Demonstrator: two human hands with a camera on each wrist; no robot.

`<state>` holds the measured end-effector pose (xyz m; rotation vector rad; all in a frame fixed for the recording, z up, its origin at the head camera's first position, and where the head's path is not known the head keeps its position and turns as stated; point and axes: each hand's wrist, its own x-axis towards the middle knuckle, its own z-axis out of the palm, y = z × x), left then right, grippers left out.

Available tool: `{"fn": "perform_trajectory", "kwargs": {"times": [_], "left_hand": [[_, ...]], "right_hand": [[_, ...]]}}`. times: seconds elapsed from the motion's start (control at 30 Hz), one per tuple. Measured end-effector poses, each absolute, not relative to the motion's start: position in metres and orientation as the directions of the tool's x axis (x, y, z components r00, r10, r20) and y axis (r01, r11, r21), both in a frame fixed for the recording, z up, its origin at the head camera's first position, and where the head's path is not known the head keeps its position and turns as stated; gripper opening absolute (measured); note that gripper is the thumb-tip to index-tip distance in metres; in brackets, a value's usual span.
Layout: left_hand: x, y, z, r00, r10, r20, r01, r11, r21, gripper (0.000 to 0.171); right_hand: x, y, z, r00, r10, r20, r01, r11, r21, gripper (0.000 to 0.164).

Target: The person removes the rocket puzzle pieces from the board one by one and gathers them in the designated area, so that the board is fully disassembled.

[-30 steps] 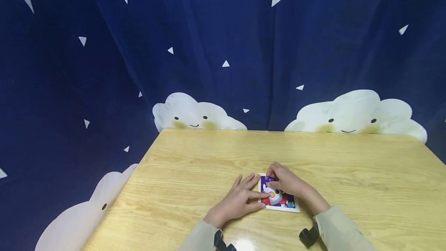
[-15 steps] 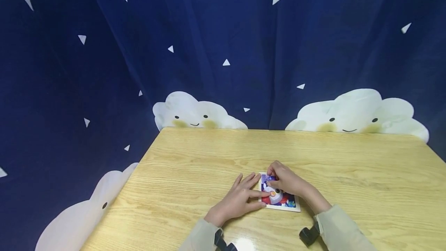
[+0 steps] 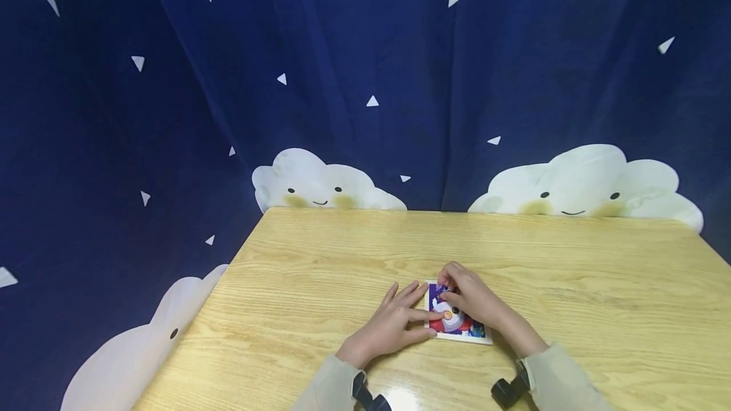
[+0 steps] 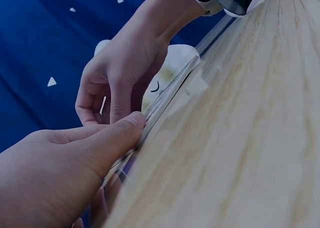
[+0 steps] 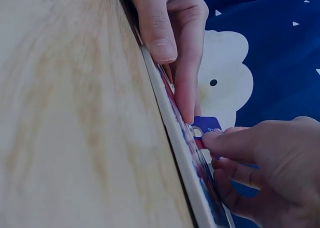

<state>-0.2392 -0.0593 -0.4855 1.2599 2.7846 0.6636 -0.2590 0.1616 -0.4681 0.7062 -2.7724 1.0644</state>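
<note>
A small square jigsaw puzzle (image 3: 457,337) with a white border lies on the table, its picture showing a round white figure with an orange nose on purple. My left hand (image 3: 388,325) rests over its left side, fingers spread and fairly straight, thumb and forefinger touching the border and picture. At the puzzle's upper part, my right hand (image 3: 473,293) bends over with curled fingers. In the right wrist view, its thumb and fingers pinch a purple puzzle piece (image 5: 207,123) that stands tilted up from the picture. The right fingers hide part of that piece and of the puzzle.
The wooden table (image 3: 297,290) runs back to a dark blue curtain (image 3: 342,49) printed with white triangles and clouds. Black wrist cameras sit at both cuffs, the right one (image 3: 505,392) near the tabletop.
A pale glare on the picture's upper left corner half a second ago is gone, and the right fingers have shifted slightly there. The left hand stays in place.
</note>
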Motion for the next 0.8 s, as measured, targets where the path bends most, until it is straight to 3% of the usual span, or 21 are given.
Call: {"fn": "perform_trajectory", "kwargs": {"times": [0.8], "left_hand": [[-0.2372,-0.0582,-0.4834,-0.655,0.729,0.198,0.750,0.597,0.285,0.041]], "right_hand": [[-0.2601,0.1685,-0.4710,-0.858,-0.438,0.269,-0.486,0.523,-0.700,0.015]]}}
